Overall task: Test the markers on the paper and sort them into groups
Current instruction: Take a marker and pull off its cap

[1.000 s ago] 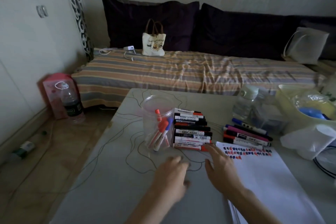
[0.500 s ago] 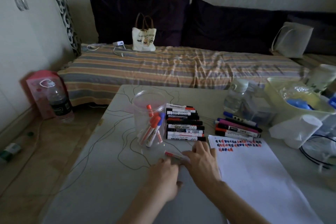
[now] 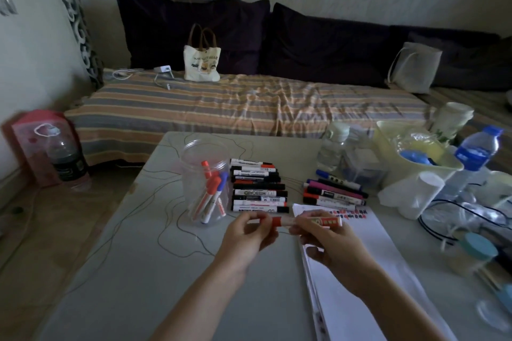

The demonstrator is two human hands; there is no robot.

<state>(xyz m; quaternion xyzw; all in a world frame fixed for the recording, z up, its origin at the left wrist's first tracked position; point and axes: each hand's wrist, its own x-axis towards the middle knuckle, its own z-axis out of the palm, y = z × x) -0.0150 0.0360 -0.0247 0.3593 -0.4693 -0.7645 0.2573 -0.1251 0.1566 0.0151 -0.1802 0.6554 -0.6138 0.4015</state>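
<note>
I hold a red-and-white marker level above the table, in front of the marker rows. My left hand pinches its red cap end and my right hand grips the barrel. A stack of white paper with red, blue and dark test marks along its far edge lies under my right hand. A row of black and red markers lies beyond my hands. A second group of several coloured markers lies to the right of that row. A clear plastic jar at the left holds several red and blue markers.
Water bottles, a yellow tub, a paper roll, cables and small jars crowd the table's right side. Thin wire loops lie on the grey table. A striped bed with a tote bag stands behind.
Both hands have lifted a red-and-white marker off the table and now hold it up by its two ends. The camera has tilted and moved closer.
</note>
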